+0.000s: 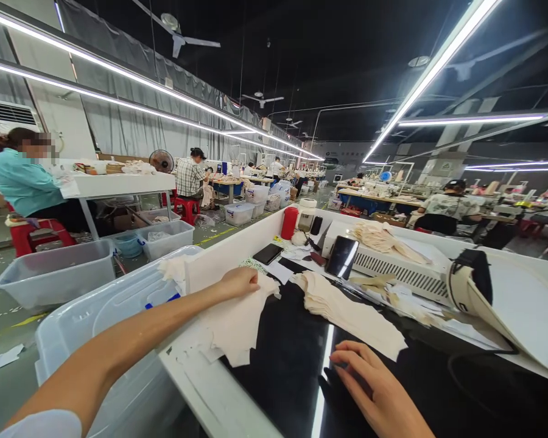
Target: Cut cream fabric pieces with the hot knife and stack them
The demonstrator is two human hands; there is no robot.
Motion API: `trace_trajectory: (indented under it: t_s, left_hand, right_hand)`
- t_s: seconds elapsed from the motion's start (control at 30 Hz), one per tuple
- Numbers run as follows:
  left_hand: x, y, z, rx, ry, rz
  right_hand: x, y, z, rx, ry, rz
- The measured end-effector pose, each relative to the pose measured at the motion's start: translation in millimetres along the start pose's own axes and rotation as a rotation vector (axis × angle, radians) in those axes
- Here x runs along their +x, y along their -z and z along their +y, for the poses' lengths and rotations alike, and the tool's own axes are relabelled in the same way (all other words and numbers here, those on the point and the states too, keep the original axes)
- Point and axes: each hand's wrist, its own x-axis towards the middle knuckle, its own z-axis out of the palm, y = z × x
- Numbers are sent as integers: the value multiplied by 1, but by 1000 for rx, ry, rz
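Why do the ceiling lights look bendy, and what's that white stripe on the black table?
Head view: the wide lens bows the light strips and stretches the picture's edges; the stripe is their glare, mirrored on the glossy black tabletop beside the right hand.

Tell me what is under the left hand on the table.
The left hand rests on a cream fabric piece that lies across the black tabletop and its white edge. Whatever lies beneath that fabric is covered from view.

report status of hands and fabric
left hand on cream fabric piece, grip unclear. right hand open, flat on black surface. cream stack lies between them.
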Motion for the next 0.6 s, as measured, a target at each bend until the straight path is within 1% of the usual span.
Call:
trace_trajectory:
  t_s: [0.1, 0.23, 0.33, 0.4, 0.43, 0.5, 0.6]
  left_hand:
    - [0, -1, -6, -50, -30, 23]
    - [0, 5, -9, -163, -44, 24]
    - [-1, 13, -5, -290, -16, 45]
    - [-3, 18, 2, -400, 14, 56]
    - [-5, 20, 7, -461, 27, 53]
    - [-12, 21, 19, -586, 46, 24]
    - [-29, 11, 43, -763, 50, -33]
  right_hand:
    - [-1, 0, -4, 9, -5, -57]
    - [-2, -1, -12, 48, -25, -135]
    - [-2, -2, -21, 91, -47, -178]
    - [-3, -5, -29, 145, -75, -189]
    - [-4, -8, -33, 191, -115, -191]
    - [-6, -15, -44, 340, -244, -179]
    - [-11, -25, -67, 666, -447, -139]
